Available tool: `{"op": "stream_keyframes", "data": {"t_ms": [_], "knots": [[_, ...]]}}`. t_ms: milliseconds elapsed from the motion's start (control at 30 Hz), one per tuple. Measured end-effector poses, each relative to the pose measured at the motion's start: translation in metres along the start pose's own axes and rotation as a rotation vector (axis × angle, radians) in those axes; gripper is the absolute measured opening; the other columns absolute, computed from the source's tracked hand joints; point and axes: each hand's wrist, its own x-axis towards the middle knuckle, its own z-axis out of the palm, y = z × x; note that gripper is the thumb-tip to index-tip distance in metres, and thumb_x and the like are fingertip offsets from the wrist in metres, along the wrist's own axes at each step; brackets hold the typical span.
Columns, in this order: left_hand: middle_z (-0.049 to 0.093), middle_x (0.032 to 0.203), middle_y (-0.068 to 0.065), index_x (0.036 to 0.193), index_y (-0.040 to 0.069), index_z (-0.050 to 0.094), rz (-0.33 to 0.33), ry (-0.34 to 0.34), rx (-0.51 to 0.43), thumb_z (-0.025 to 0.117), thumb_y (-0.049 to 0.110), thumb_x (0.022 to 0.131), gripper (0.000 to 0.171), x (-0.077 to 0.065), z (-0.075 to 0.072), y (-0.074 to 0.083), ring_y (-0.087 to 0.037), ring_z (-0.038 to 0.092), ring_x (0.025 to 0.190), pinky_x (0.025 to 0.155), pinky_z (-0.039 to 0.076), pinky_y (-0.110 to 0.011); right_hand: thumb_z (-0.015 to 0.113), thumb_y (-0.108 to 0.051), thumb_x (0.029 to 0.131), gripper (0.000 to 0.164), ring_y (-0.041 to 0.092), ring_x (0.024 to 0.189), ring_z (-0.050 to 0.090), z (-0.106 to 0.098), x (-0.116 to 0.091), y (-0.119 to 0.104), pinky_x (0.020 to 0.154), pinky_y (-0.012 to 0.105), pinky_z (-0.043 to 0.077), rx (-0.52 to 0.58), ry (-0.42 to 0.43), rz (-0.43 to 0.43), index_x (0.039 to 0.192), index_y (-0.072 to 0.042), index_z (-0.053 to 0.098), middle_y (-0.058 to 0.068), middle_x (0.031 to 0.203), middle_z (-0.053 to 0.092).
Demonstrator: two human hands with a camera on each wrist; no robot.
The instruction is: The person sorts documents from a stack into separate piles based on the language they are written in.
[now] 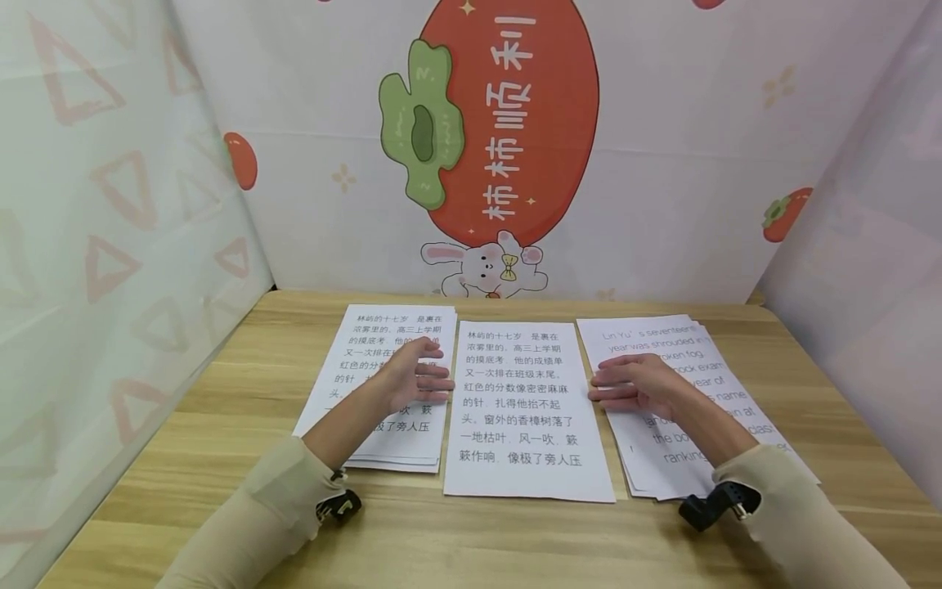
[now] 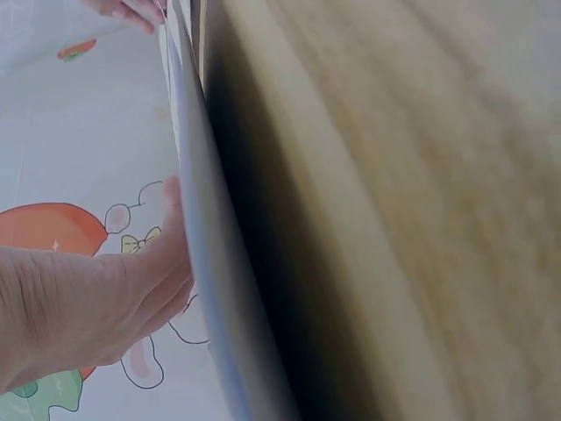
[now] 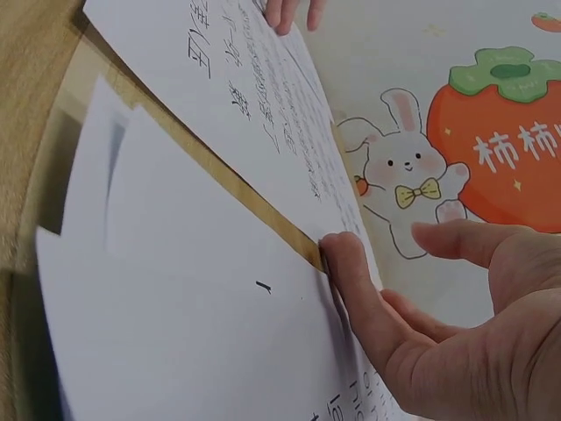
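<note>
Three sets of printed white paper lie side by side on the wooden table. Over the left stack of Chinese text (image 1: 361, 454) my left hand (image 1: 408, 378) rests, its fingers extended toward the stack's right edge. The middle sheet of Chinese text (image 1: 518, 433) lies flat between both hands. At the left edge of the right stack of English text (image 1: 684, 470), whose sheets are fanned unevenly, my right hand (image 1: 643, 386) has its fingertips. In the right wrist view, the right fingers (image 3: 351, 272) touch that edge with the thumb held apart. Neither hand grips a sheet.
Behind the wooden table (image 1: 412, 540) hangs a white backdrop (image 1: 309, 221) with a persimmon and rabbit print. White sheeting (image 1: 132, 286) with faint triangles borders the left side, and a pale sheet (image 1: 876, 270) borders the right. Each wrist wears a black camera mount (image 1: 710, 505).
</note>
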Motion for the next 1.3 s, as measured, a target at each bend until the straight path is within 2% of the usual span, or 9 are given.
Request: {"op": "stream_keyframes", "data": {"t_ms": [67, 200, 333, 500, 833, 1133, 1300], "knots": [[0.047, 0.144, -0.037, 0.152, -0.008, 0.037, -0.005, 0.0, -0.002, 0.042, 0.029, 0.105, 0.06, 0.0002, -0.0001, -0.0009, -0.051, 0.058, 0.128, 0.104, 0.054, -0.055, 0.063, -0.005, 0.101, 0.062, 0.03, 0.101, 0.076, 0.0005, 0.0, 0.0002, 0.091, 0.042, 0.063, -0.015, 0.009, -0.001, 0.152, 0.013, 0.032, 0.017, 0.114, 0.074], [0.046, 0.145, -0.036, 0.152, -0.007, 0.037, -0.008, 0.01, 0.001, 0.042, 0.029, 0.104, 0.06, -0.0013, -0.0002, 0.0001, -0.051, 0.057, 0.128, 0.104, 0.054, -0.056, 0.064, -0.009, 0.101, 0.058, 0.03, 0.098, 0.077, 0.001, -0.002, -0.0016, 0.087, 0.04, 0.064, -0.123, 0.064, -0.022, 0.149, 0.011, 0.037, 0.018, 0.116, 0.073], [0.046, 0.147, -0.036, 0.153, -0.006, 0.035, -0.008, 0.007, 0.01, 0.041, 0.03, 0.105, 0.061, -0.0027, -0.0005, 0.0026, -0.051, 0.057, 0.128, 0.104, 0.054, -0.056, 0.064, -0.013, 0.101, 0.057, 0.031, 0.097, 0.077, 0.0002, -0.0047, -0.0037, 0.082, 0.037, 0.065, -0.242, 0.115, -0.058, 0.148, 0.009, 0.041, 0.025, 0.123, 0.069], [0.046, 0.146, -0.036, 0.153, -0.006, 0.035, -0.008, -0.01, 0.017, 0.04, 0.03, 0.105, 0.06, -0.0028, -0.0014, 0.0031, -0.051, 0.059, 0.126, 0.102, 0.056, -0.055, 0.064, -0.016, 0.102, 0.058, 0.032, 0.097, 0.077, -0.0002, -0.0053, -0.0028, 0.081, 0.037, 0.065, -0.31, 0.132, -0.086, 0.148, 0.01, 0.041, 0.031, 0.132, 0.063], [0.047, 0.145, -0.036, 0.153, -0.006, 0.035, -0.013, -0.018, 0.027, 0.041, 0.03, 0.105, 0.06, -0.0027, -0.0019, 0.0036, -0.05, 0.06, 0.124, 0.1, 0.058, -0.053, 0.063, -0.012, 0.102, 0.058, 0.032, 0.099, 0.077, 0.0022, -0.003, -0.0027, 0.083, 0.037, 0.065, -0.248, 0.071, -0.061, 0.149, 0.01, 0.038, 0.026, 0.124, 0.068], [0.048, 0.144, -0.035, 0.152, -0.006, 0.036, -0.013, -0.009, 0.015, 0.043, 0.03, 0.105, 0.06, -0.0012, -0.0025, 0.0027, -0.05, 0.061, 0.124, 0.1, 0.057, -0.054, 0.066, -0.012, 0.101, 0.06, 0.03, 0.096, 0.077, 0.0051, -0.0012, -0.0025, 0.083, 0.037, 0.065, -0.206, 0.07, -0.031, 0.149, 0.01, 0.038, 0.018, 0.114, 0.073], [0.047, 0.145, -0.036, 0.152, -0.006, 0.036, -0.018, -0.008, -0.013, 0.042, 0.03, 0.106, 0.059, 0.0015, -0.0032, 0.0009, -0.051, 0.059, 0.126, 0.104, 0.054, -0.057, 0.065, -0.012, 0.101, 0.06, 0.03, 0.097, 0.077, 0.0052, -0.0028, -0.0022, 0.084, 0.038, 0.064, -0.175, 0.054, -0.03, 0.149, 0.011, 0.037, 0.018, 0.115, 0.073]]}}
